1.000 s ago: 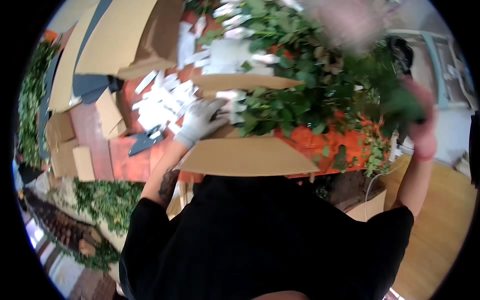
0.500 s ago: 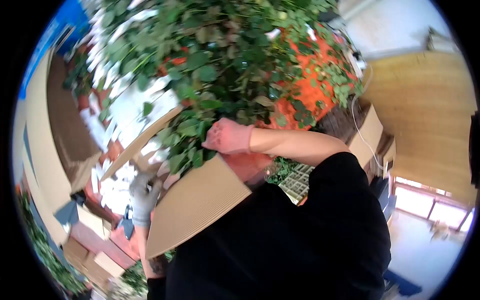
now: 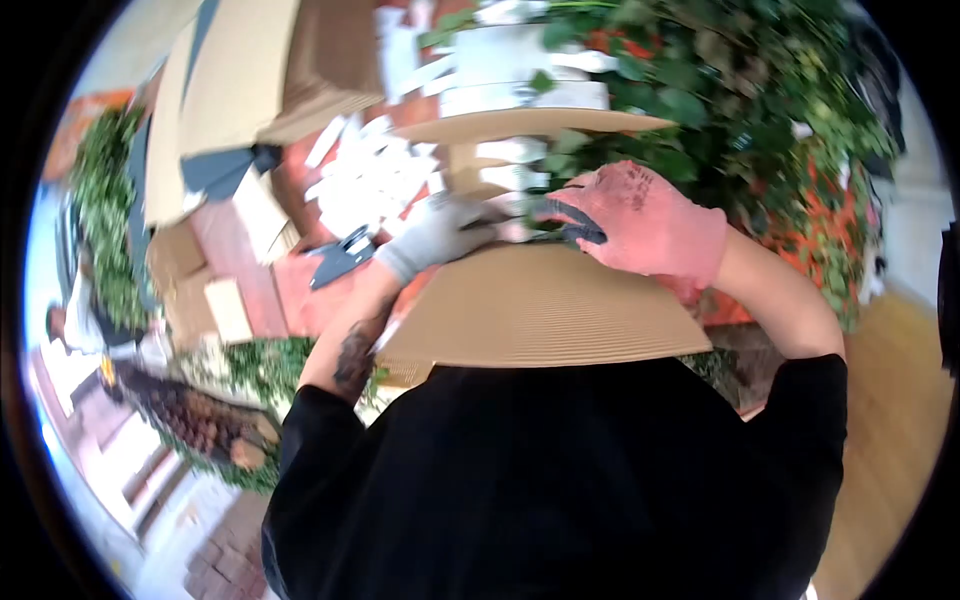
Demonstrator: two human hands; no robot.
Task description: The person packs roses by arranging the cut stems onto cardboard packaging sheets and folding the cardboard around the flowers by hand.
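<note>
My left hand (image 3: 440,232), in a grey glove, has its fingers pressed together at a pale wrapped flower head (image 3: 512,230) inside an opened cardboard wrap. My right hand (image 3: 640,220), in a pink glove with dark stains, bends over the stems just right of that head, fingers curled; what lies under them is hidden. The near cardboard flap (image 3: 550,310) slopes toward my body, and the far flap (image 3: 540,122) stands up behind the flowers. More white-sleeved heads (image 3: 512,150) lie in a column between the flaps, their green leaves (image 3: 690,105) reaching right.
A pile of white paper sleeves (image 3: 370,180) lies left of the wrap, beside a dark tool (image 3: 343,258) on the red table (image 3: 240,270). Large cardboard sheets (image 3: 240,70) stand at the back left. A person (image 3: 85,320) is at the far left.
My right hand has come from the far right across the leaves to the flower heads beside my left hand. The view swung right and back; my left hand stays at the heads.
</note>
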